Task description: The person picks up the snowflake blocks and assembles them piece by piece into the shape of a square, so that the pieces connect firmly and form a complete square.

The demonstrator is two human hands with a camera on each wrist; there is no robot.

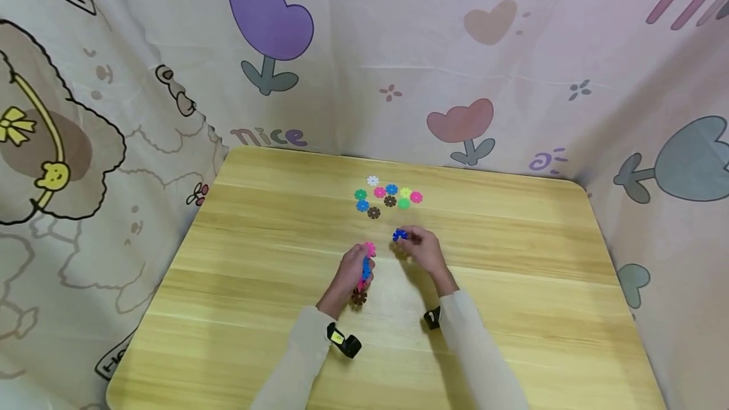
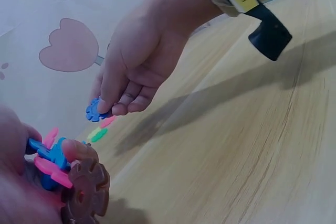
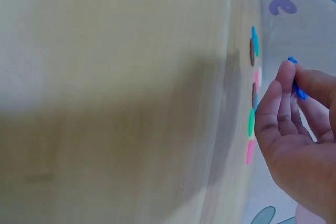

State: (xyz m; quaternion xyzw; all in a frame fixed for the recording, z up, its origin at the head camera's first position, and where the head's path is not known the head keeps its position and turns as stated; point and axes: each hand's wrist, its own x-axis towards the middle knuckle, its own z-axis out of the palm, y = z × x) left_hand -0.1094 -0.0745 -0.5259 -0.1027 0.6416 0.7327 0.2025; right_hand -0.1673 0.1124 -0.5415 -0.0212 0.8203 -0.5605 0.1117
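My left hand (image 1: 345, 274) grips a small chain of joined notched plastic discs in pink, blue and brown. The chain's brown disc (image 2: 86, 190) hangs below the fingers, and a pink disc (image 1: 370, 248) pokes out at the top. Between thumb and fingertips my right hand (image 1: 423, 248) pinches one dark blue notched disc (image 1: 399, 235), held above the table and apart from the chain. In the right wrist view that blue disc (image 3: 300, 90) is partly hidden by the fingers. Part of the chain is covered by the left fingers.
Beyond the hands, several loose discs lie on the wooden table (image 1: 256, 207), among them a white disc (image 1: 373, 180), a green disc (image 1: 361, 195) and a brown disc (image 1: 373, 212). A printed curtain (image 1: 364, 49) stands along the table's back and sides. Each wrist bears a black camera mount (image 1: 347, 343).
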